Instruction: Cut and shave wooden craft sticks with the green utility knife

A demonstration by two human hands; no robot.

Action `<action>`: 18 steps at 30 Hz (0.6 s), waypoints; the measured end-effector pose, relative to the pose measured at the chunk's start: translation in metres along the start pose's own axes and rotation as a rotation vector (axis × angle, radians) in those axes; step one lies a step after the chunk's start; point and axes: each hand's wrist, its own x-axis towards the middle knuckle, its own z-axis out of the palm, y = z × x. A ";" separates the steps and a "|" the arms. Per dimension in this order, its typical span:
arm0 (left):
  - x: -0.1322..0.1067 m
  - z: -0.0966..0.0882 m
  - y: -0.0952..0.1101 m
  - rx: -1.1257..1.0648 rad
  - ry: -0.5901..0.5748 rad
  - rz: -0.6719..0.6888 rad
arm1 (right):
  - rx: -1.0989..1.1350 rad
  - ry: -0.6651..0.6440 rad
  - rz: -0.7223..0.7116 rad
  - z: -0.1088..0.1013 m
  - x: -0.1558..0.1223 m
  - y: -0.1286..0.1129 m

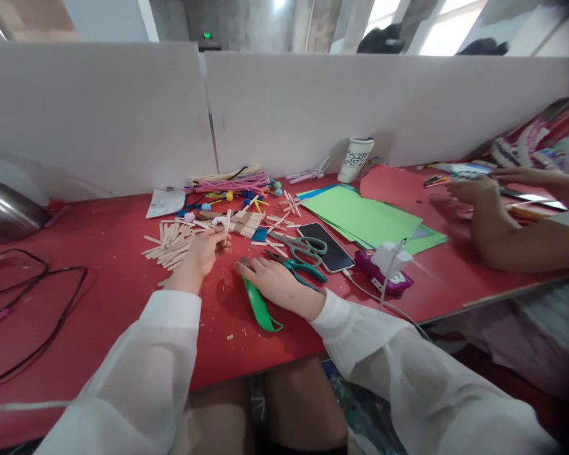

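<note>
At the far left I have a steel vessel (9, 208) on the red worktop (109, 253), with a loop of black cable (78, 303) nearer me. Further right I see a white packet (165, 203) lying behind a loose pile of wooden sticks (173, 249). My left hand (206, 251) is just beside that pile, thumb and fingers pinching a single stick (227, 226) tilted nearly upright. Behind it lies a bundle of pink stems (232, 184).

My right hand (277, 282) is lowered over a green tool (260, 309), its fingers touching the upper end; I cannot tell whether they close around it, as the hand hides that part. The tool's looped end points toward me. Just beyond that hand are teal-handled pliers (309, 272), then grey-handled scissors (310, 248) next to a phone (332, 249). A patterned cup (355, 161) stands behind green paper sheets (360, 212). Right of the phone, a white charger (389, 258) sits against a purple packet (379, 278). At the far right I see another person's forearm (502, 234) resting on the worktop.
</note>
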 end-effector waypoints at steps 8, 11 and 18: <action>-0.022 -0.003 -0.009 -0.082 -0.083 0.001 | -0.049 -0.180 0.350 -0.032 0.014 0.054; -0.024 -0.009 -0.006 -0.043 -0.070 0.032 | -0.021 -0.197 0.372 -0.028 0.014 0.061; -0.035 0.004 -0.011 -0.024 -0.024 0.071 | 0.112 -0.086 0.336 -0.017 0.018 0.041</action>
